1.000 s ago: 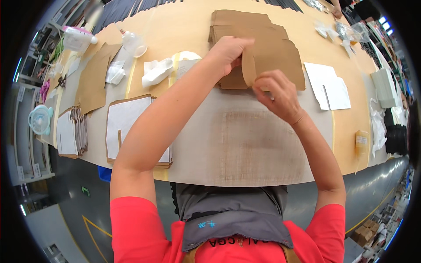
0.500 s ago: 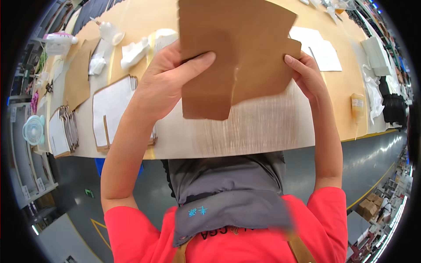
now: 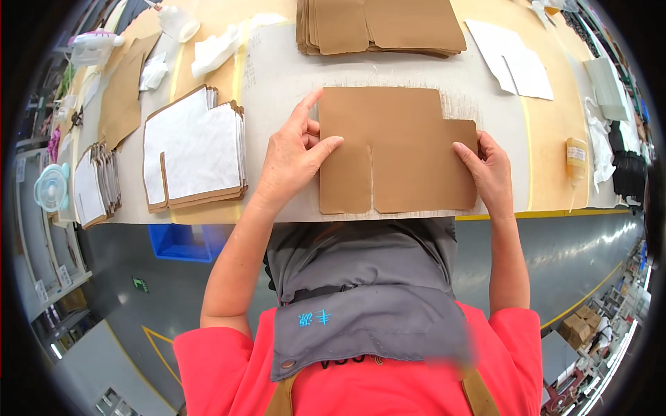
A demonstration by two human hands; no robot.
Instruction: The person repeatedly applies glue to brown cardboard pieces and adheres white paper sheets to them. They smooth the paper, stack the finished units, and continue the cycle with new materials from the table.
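Observation:
A flat brown cut piece point(image 3: 399, 149), with a slit at its lower edge and a stepped right corner, lies on the pale work mat point(image 3: 277, 76) near the table's front edge. My left hand point(image 3: 297, 154) rests on its left edge, fingers spread and pressing the piece down. My right hand point(image 3: 489, 170) touches its right edge with the fingers laid flat on it. Beyond the piece, at the far side of the mat, sits a stack of the same brown pieces point(image 3: 378, 26).
A stack of white-faced brown-edged pieces point(image 3: 194, 149) lies left of my left hand, and another stack point(image 3: 94, 187) further left. White sheets point(image 3: 517, 59) lie at the right, a small yellowish bottle point(image 3: 576, 156) near the right edge, crumpled white cloth point(image 3: 215, 48) at the back left.
One second ago both hands were taking a brown piece off the far stack. Half a second ago it was lifted toward me. Now it lies flat on the mat under both hands.

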